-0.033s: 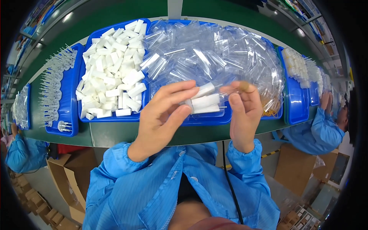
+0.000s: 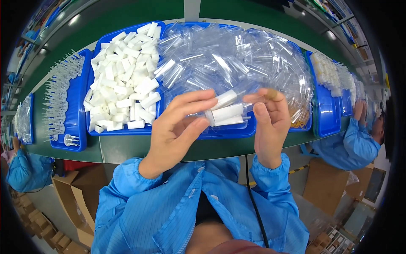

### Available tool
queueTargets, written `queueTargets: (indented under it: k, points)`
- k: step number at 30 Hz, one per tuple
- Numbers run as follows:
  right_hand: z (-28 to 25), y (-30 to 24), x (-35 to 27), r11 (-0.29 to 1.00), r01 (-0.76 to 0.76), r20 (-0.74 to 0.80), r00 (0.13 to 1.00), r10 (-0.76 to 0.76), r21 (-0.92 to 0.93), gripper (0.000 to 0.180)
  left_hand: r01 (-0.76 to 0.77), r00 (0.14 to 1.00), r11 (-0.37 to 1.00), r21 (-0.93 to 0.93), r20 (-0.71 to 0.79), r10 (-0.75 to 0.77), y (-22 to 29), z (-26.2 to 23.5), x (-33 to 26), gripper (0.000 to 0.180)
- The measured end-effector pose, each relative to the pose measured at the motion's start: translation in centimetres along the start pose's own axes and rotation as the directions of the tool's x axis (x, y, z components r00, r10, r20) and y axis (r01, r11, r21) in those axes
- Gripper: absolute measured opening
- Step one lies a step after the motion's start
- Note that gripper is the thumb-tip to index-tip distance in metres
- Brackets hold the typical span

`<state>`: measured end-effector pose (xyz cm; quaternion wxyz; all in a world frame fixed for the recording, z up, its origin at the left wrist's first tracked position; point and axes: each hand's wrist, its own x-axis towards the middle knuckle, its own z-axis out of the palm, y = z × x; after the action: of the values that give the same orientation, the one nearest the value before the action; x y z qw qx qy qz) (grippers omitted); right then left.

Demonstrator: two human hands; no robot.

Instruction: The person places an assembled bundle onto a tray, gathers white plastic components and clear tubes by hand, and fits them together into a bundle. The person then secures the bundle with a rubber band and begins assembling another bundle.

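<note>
My left hand is closed round the round base of a clear plastic holder. Several white foam blocks sit on it side by side, their thin clear prongs pointing right. At those prong ends is my right hand, thumb and forefinger bent toward each other round a thin clear plastic sleeve, whose outline is hard to make out. Both hands are above the front edge of a blue tray heaped with clear plastic sleeves.
Loose white foam blocks fill a blue tray on the left. Farther left, another blue tray carries clear pronged holders. Holders with foam blocks stand in a right-hand tray. People in blue work at both sides.
My left hand has shifted very slightly left with the holder and its foam blocks. The right hand stays almost where it was.
</note>
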<state>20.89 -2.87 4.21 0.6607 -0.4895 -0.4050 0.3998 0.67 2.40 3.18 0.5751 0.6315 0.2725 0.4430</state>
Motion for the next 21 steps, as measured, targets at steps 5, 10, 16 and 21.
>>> queueTargets:
  k: [5,10,16,21]
  points:
    - [0.0,0.4,-0.2,1.000,0.030,0.080,0.996,-0.030,-0.002,0.027,-0.037,0.999,0.986,-0.164,0.019,0.041,-0.8,-0.2,-0.8,0.031]
    - [-0.1,1.4,-1.0,0.996,0.049,0.185,0.982,-0.034,-0.077,0.026,-0.118,0.993,0.990,-0.074,0.025,0.120,-1.1,0.4,-0.9,0.032]
    - [-0.1,0.2,0.6,0.999,-0.022,0.203,0.979,0.031,-0.047,0.024,0.016,0.999,0.974,-0.225,-0.038,-0.025,0.4,1.3,-0.1,0.052]
    - [-0.9,0.0,2.3,0.801,0.509,0.519,0.798,-0.304,-0.313,0.038,0.524,0.848,0.759,-0.385,0.318,-0.424,1.2,0.2,0.9,0.063]
